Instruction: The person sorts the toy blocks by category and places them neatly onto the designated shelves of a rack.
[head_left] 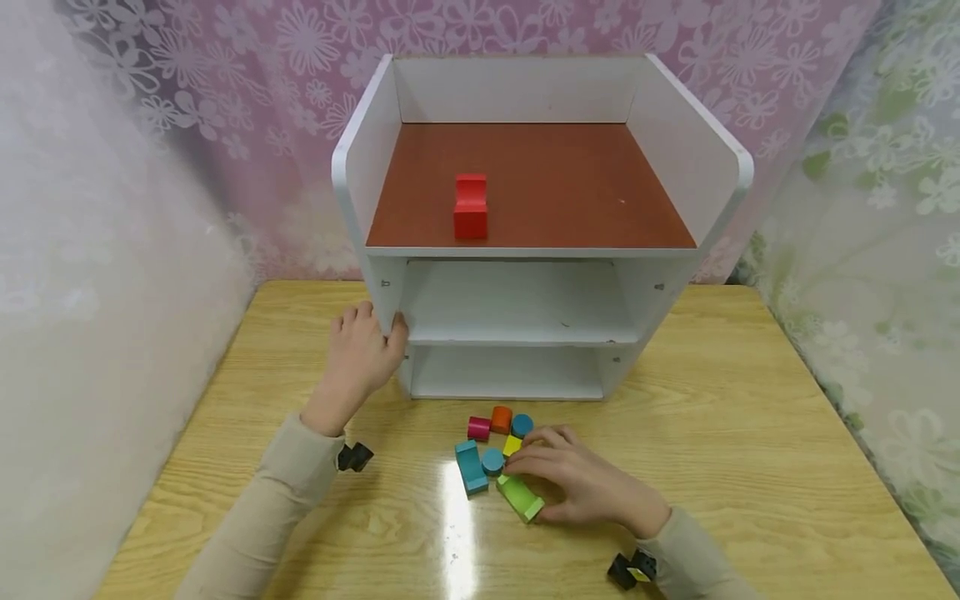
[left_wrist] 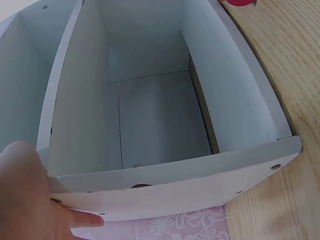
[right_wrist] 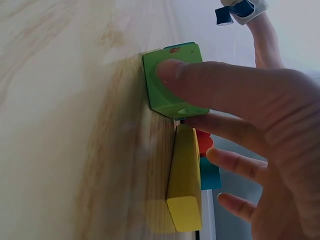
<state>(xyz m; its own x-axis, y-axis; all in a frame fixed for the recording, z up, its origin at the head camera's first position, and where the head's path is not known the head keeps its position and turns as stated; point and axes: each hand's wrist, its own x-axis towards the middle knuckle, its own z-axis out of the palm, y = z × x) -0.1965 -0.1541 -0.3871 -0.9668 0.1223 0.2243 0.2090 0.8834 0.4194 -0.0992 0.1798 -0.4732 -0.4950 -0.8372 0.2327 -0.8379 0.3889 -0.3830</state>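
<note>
My left hand (head_left: 362, 354) grips the front edge of the left side panel of a small white shelf (head_left: 517, 342), thumb towards the inside and fingers outside. In the left wrist view, part of that hand (left_wrist: 25, 200) shows at the panel's edge. Low over the tabletop, my right hand (head_left: 581, 479) pinches a light green block (head_left: 519, 498) with a dip in one face; in the right wrist view, the thumb presses the block's end (right_wrist: 172, 95). A yellow block (right_wrist: 185, 185) lies beside the fingers, partly hidden in the head view.
Near the green block lie a teal curved block (head_left: 471, 468), two blue cylinders, an orange cylinder (head_left: 502, 419) and a magenta cylinder (head_left: 479, 428). A red curved block (head_left: 471, 208) stands on the shelf's brown top. The shelf stands on a wooden table (head_left: 750, 467) before floral curtains.
</note>
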